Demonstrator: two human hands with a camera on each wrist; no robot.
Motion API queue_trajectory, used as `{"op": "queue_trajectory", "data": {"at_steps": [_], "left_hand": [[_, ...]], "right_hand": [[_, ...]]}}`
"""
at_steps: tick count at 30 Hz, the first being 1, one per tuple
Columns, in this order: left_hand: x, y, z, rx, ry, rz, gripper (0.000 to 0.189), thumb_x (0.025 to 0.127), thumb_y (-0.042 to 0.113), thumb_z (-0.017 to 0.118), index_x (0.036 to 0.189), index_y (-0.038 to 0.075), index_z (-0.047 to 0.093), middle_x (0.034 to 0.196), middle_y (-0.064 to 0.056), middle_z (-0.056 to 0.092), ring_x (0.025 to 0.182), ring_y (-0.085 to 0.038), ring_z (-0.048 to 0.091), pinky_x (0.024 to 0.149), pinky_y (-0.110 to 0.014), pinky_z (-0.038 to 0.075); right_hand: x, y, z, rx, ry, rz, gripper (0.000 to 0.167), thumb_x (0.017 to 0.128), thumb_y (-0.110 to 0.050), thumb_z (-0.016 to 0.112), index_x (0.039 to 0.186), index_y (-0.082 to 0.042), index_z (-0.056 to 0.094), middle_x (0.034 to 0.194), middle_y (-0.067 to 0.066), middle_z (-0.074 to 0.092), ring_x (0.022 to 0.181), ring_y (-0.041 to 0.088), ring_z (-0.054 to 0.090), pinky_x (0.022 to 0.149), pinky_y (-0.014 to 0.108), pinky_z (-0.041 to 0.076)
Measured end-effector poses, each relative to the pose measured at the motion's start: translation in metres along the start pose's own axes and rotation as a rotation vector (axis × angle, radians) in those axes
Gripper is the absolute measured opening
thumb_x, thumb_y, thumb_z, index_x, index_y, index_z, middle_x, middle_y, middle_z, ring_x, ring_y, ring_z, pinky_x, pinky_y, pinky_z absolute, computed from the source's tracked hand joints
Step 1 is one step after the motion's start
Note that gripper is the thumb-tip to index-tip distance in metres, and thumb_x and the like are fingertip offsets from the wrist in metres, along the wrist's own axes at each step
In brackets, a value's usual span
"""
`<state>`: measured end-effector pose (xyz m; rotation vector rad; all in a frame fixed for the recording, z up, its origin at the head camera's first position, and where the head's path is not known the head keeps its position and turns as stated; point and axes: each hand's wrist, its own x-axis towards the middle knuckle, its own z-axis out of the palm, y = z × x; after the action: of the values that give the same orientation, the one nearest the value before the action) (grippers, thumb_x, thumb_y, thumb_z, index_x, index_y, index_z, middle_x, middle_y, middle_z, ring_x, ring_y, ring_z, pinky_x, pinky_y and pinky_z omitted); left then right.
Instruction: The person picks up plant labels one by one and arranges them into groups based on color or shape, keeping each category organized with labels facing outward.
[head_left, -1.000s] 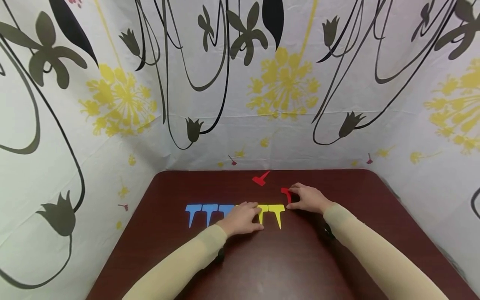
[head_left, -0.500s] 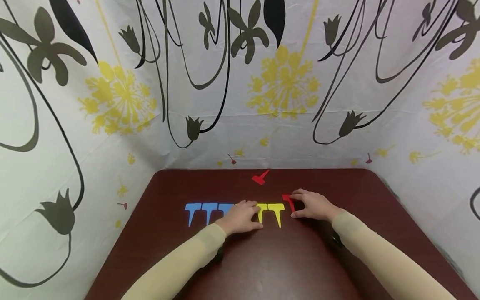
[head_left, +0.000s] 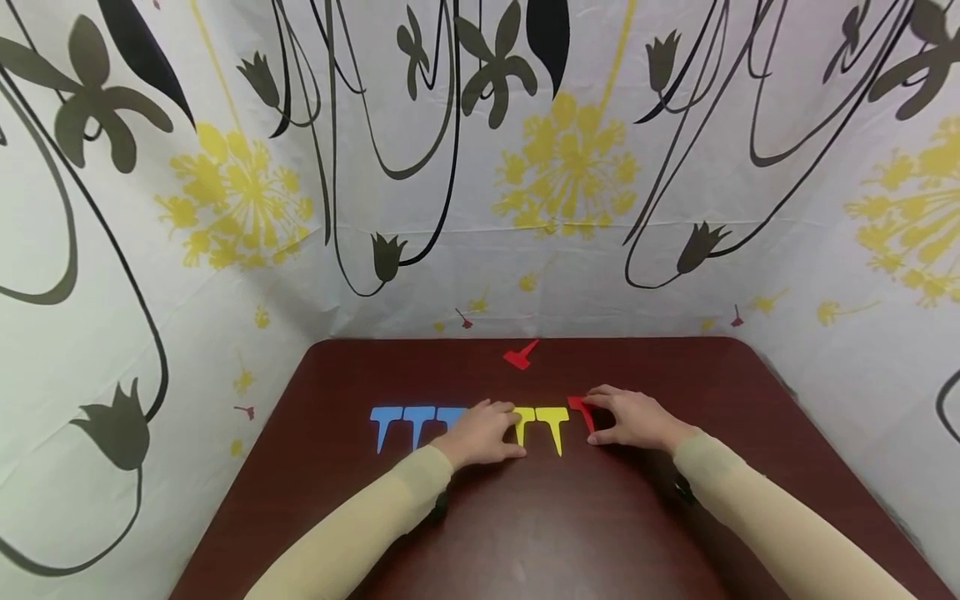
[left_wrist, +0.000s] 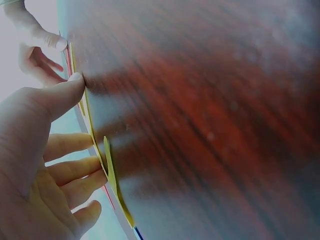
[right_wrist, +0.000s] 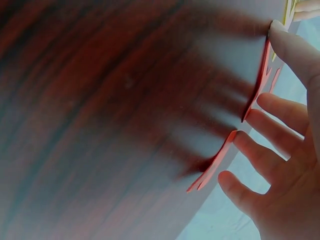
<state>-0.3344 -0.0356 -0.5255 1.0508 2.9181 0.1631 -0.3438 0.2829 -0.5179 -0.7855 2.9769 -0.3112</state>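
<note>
In the head view, T-shaped plant labels lie in a row: three blue labels (head_left: 386, 414), then yellow ones (head_left: 553, 417). My left hand (head_left: 483, 435) rests on the yellow part, covering some of it; its fingers are fairly straight in the left wrist view, where a yellow label (left_wrist: 111, 167) lies by the fingertips. At the row's right end my right hand (head_left: 637, 421) holds a red label (head_left: 581, 405) flat on the table, thumb at its pointed tip and fingers near its head. Another red piece (right_wrist: 215, 160) lies by that hand's outer fingers in the right wrist view.
A separate red label (head_left: 519, 357) lies tilted near the back of the dark wooden table (head_left: 547, 517). White cloth (head_left: 480, 283) with a flower print stands behind the table and along both sides.
My right hand has drawn the red label toward me and slightly right, so its head sits just right of the yellow row. The left hand has stayed in place.
</note>
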Motion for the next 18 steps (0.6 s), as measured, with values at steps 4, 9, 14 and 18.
{"op": "queue_trajectory", "data": {"at_steps": [4,9,14,18], "left_hand": [[-0.0002,-0.0013,0.0009,-0.003,0.006,-0.005,0.067,0.088,0.062,0.067,0.138,0.017,0.063,0.145,-0.004,0.056,0.136,-0.019,0.047,0.117,-0.044,0.029],[0.0006,-0.0027,0.001,-0.011,0.01,0.003,0.067,0.088,0.062,0.067,0.137,0.017,0.064,0.144,-0.004,0.056,0.136,-0.019,0.048,0.117,-0.045,0.029],[0.0018,-0.0037,0.0011,-0.012,0.006,0.005,0.067,0.088,0.063,0.067,0.137,0.017,0.064,0.143,-0.003,0.057,0.135,-0.018,0.048,0.117,-0.046,0.029],[0.0034,-0.0047,0.0014,-0.003,0.004,0.01,0.066,0.088,0.063,0.066,0.137,0.018,0.064,0.143,-0.002,0.057,0.135,-0.017,0.048,0.117,-0.047,0.029]], "right_hand": [[-0.0031,-0.0016,0.0006,0.002,0.008,-0.014,0.076,0.08,-0.06,0.078,0.138,-0.014,0.062,0.14,0.007,0.054,0.117,0.029,0.061,0.094,0.055,0.05],[-0.0067,-0.0034,0.0007,-0.011,0.004,-0.026,0.071,0.081,-0.059,0.078,0.136,-0.016,0.064,0.14,0.005,0.054,0.114,0.027,0.062,0.093,0.055,0.051],[-0.0092,-0.0041,0.001,-0.011,0.004,-0.026,0.069,0.08,-0.059,0.078,0.134,-0.018,0.065,0.139,0.002,0.055,0.113,0.024,0.062,0.093,0.054,0.051],[-0.0104,-0.0032,0.0027,-0.012,0.014,-0.032,0.066,0.08,-0.058,0.079,0.133,-0.021,0.065,0.137,0.001,0.055,0.111,0.023,0.062,0.093,0.053,0.051]]}}
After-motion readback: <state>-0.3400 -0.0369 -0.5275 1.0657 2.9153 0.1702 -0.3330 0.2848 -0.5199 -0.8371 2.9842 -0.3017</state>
